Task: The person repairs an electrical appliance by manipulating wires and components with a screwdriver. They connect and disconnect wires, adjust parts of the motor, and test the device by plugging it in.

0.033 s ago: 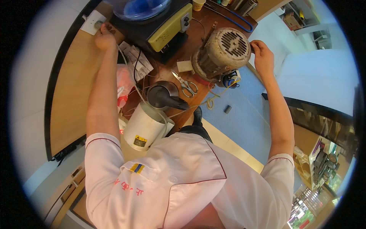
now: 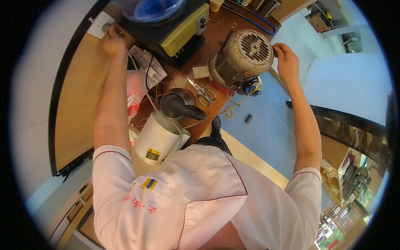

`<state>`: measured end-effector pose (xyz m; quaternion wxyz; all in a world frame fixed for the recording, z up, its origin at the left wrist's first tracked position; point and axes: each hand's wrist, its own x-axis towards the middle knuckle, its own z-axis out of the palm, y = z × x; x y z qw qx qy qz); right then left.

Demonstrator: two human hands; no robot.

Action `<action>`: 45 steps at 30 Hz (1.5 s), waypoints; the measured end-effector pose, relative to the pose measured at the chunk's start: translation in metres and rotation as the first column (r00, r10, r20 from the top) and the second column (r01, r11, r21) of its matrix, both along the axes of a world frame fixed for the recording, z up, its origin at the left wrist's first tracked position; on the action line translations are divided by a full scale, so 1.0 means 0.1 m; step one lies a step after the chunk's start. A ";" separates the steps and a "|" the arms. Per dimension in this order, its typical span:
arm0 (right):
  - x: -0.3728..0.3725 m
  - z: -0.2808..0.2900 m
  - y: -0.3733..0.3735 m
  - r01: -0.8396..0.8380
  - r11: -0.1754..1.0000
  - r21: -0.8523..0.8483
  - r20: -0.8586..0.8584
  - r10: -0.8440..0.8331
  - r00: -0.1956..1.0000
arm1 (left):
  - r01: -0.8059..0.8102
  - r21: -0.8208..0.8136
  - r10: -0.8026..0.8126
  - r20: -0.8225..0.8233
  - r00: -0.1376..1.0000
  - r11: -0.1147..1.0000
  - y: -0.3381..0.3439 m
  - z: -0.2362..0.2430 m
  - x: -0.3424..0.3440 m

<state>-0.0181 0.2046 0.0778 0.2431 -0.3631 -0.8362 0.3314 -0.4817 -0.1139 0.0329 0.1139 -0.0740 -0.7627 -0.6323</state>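
Desk [image 2: 214,33]: its brown wooden top is running under the motor and away to the motor's left.
Black appliance [image 2: 146,31], with a yellow-green panel: standing on the desk, left of the motor and slightly farther from the person.
Electric motor [image 2: 243,58]: standing at the right side of the desk, slotted end cover facing up toward the view, housing showing brownish stains.
White cylinder [image 2: 156,139]: leaning to the left of the motor and nearer the person, carrying a yellow-and-black label.
Dark kettle [image 2: 173,104]: sitting between the motor and the white cylinder, its black handle pointing toward the right.
Scissors [image 2: 201,88]: lying with blades parted, just left of the motor and nearer the person.
Right hand [image 2: 286,58]: hanging just right of the motor, fingers curling and bunching near its rim; cannot tell whether they are gripping it.
Left hand [image 2: 113,41]: reaching well left of the motor, fingers bending.
White socket plate [image 2: 99,21]: showing beyond that hand, far left of the motor.
Rounded grey piece [image 2: 106,27]: sitting on the plate, left fingertips meeting it; cannot tell whether they are grasping it.
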 end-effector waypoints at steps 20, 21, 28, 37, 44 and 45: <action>-0.01 0.00 0.01 -0.027 0.998 0.059 0.018 0.026 1.000 | -0.237 -0.469 0.133 -0.245 0.960 0.851 -0.12 -0.10 -0.17; -0.01 0.02 0.00 -0.022 0.999 0.032 0.004 0.022 1.000 | -0.137 -0.409 0.074 -0.165 0.984 0.902 -0.12 -0.09 -0.17; 0.03 -0.06 0.08 -0.018 0.997 0.075 0.033 0.016 0.999 | -0.050 -0.325 0.013 -0.114 0.993 0.944 -0.07 0.00 -0.07; -0.05 0.07 -0.03 0.007 0.989 0.149 0.105 -0.022 0.994 | -0.198 -0.588 0.110 -0.181 0.977 0.784 -0.28 -0.31 -0.52; 0.04 0.02 0.00 -0.002 0.995 0.101 0.057 -0.004 0.998 | -0.001 -0.044 0.003 0.061 0.998 0.999 -0.07 -0.17 -0.25; 0.02 0.02 0.00 -0.012 0.994 0.108 0.062 0.005 0.998 | -0.037 -0.132 0.037 0.003 0.999 0.991 -0.12 -0.27 -0.34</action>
